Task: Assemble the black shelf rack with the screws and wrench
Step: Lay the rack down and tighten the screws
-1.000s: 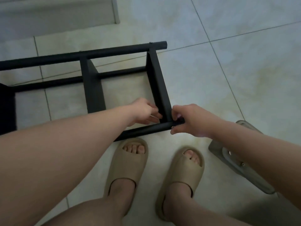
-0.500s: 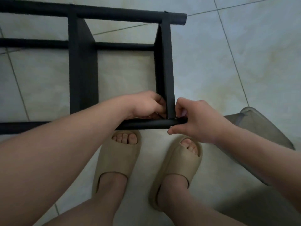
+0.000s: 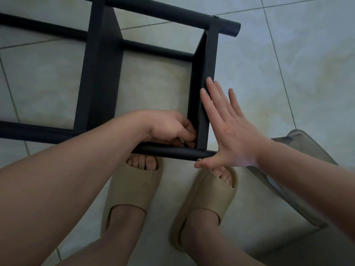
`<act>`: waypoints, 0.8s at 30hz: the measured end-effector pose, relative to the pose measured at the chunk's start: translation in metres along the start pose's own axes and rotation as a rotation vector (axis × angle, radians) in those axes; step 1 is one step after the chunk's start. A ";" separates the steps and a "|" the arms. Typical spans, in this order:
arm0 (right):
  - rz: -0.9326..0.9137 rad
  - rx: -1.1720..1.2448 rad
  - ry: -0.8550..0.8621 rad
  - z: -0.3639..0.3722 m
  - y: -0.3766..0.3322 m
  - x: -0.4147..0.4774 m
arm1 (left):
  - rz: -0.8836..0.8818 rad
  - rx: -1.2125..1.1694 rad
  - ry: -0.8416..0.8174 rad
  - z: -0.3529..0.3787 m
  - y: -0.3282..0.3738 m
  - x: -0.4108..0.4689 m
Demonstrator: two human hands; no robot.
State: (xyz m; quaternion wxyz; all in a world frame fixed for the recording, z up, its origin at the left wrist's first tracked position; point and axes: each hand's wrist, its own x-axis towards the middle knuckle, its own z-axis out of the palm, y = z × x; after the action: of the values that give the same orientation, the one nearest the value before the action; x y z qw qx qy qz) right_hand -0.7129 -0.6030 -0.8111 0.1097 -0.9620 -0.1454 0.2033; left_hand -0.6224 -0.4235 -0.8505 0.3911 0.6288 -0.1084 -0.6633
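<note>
Rack (image 3: 101, 73) lies on the floor (image 3: 288, 73), long axis running left-right across the view. The end bar (image 3: 208, 73) is taken as landmark: it runs away from the person, from the near tube (image 3: 172, 151) to the far tube (image 3: 172, 10).

The right hand (image 3: 236, 137) is spread flat, fingers straight and fanned, laid against the bar's outer right side. Its thumb is set at the near tube's end, just below the bar's foot.

The left hand (image 3: 171, 129) is tucked into the inner corner, left of the bar's foot, fingers curled tight. Whether a screw or wrench is pinched there cannot be told; it is hidden by the fingers. No loose screw or wrench is seen.

The joint at the bar's foot is judged the one in hand: the bar is braced from the right and worked from the left. The left hand is nearer that joint.

A grey item (image 3: 299, 150) lies right of the bar, partly hidden by the right arm. Sandals (image 3: 132, 191) are set just below the bar's foot.
</note>
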 end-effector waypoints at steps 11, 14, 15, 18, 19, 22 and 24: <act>-0.034 0.173 0.093 0.014 0.006 0.000 | -0.019 -0.023 -0.055 -0.006 0.004 0.001; -0.032 0.176 0.096 0.014 0.007 0.000 | 0.007 -0.017 0.012 -0.007 0.002 0.004; -0.032 0.177 0.098 0.014 0.007 0.000 | 0.017 -0.002 0.045 -0.008 0.001 0.005; -0.034 0.184 0.101 0.015 0.007 0.000 | 0.020 0.004 0.119 -0.014 -0.003 0.007; -0.034 0.187 0.101 0.016 0.007 0.001 | 0.023 -0.016 0.132 -0.017 -0.004 0.007; -0.035 0.192 0.097 0.016 0.007 0.001 | 0.041 -0.067 0.130 -0.022 -0.005 0.007; -0.036 0.190 0.095 0.016 0.008 0.002 | 0.041 -0.080 0.122 -0.021 -0.005 0.008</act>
State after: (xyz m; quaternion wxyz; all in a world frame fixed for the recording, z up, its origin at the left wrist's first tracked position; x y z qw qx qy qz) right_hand -0.7165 -0.6070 -0.8279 0.2106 -0.9531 -0.1373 0.1685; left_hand -0.6038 -0.4179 -0.8635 0.4353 0.6495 -0.0707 -0.6194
